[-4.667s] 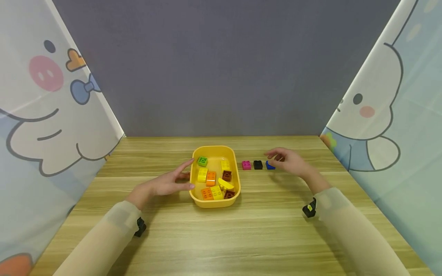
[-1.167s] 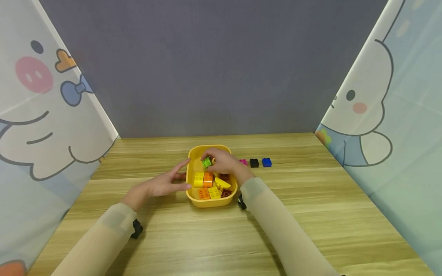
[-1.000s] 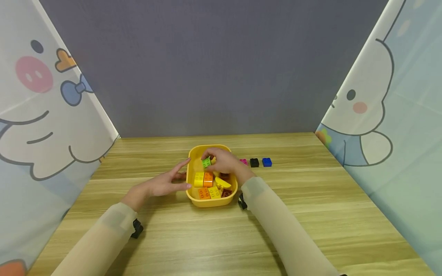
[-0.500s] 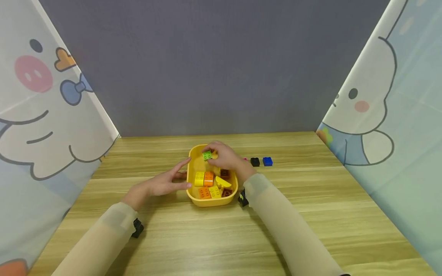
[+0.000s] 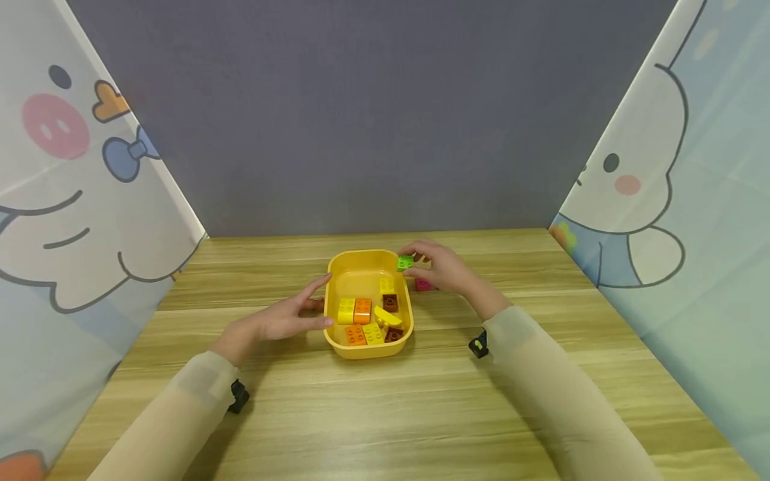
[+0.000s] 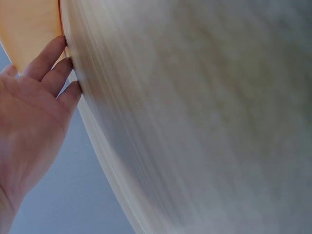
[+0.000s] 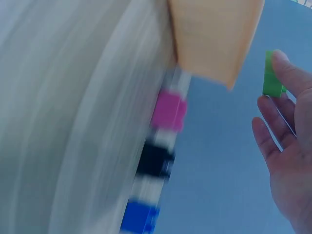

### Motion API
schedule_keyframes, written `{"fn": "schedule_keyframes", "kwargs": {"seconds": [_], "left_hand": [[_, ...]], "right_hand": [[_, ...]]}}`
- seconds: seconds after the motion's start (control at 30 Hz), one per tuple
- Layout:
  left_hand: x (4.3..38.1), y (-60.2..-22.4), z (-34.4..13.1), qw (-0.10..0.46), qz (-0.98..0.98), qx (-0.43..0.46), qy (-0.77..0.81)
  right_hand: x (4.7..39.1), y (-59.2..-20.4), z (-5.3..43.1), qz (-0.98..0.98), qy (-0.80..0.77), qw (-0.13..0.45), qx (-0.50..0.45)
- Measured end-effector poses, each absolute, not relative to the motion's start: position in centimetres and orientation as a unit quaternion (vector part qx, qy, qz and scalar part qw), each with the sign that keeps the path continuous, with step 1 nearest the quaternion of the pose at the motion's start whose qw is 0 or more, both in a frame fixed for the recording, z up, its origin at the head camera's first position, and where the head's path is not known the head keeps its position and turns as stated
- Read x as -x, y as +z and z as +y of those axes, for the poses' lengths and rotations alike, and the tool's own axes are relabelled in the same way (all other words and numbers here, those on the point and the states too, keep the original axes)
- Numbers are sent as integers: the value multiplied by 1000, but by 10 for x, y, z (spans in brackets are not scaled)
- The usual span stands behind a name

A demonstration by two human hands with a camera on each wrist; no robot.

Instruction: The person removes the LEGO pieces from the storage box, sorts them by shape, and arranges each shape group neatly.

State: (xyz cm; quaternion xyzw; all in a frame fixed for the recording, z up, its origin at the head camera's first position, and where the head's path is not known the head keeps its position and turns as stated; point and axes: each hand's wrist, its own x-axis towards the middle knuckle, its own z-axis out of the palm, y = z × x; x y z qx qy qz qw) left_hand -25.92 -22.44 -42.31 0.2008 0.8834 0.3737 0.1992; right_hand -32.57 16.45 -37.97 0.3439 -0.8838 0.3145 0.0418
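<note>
My right hand (image 5: 444,268) pinches a green toy brick (image 5: 405,262) between thumb and fingers, just above the right rim of the yellow bin (image 5: 368,353). In the right wrist view the same green brick (image 7: 274,74) is held clear of the bin and the table. My left hand (image 5: 281,321) rests against the bin's left side, its fingers spread and straight. The bin holds yellow, orange and brown bricks and a yellow curved piece (image 5: 388,316). Beneath my right hand lies a pink brick (image 5: 424,284).
On the table right of the bin, a pink, a black (image 7: 155,159) and a blue brick (image 7: 139,216) stand in a row; in the head view my hand hides the black and blue ones. A grey panel (image 5: 373,120) rises behind the wooden table (image 5: 385,414), with printed cloths at both sides.
My right hand went from beside the blue brick into the bin, took the green brick and lifted it out to the right. My left hand stays at the bin's side.
</note>
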Motion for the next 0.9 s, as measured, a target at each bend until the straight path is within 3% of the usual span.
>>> {"fn": "schedule_keyframes", "kwargs": {"seconds": [0.47,0.9], "left_hand": [[258,-423,-224,202,884,-200,371],[259,-424,-224,204,886,-199,366]], "right_hand": [[314,-387,272,-905,309,46,-289],[321,-392,319,-927,305,19,-218]]}}
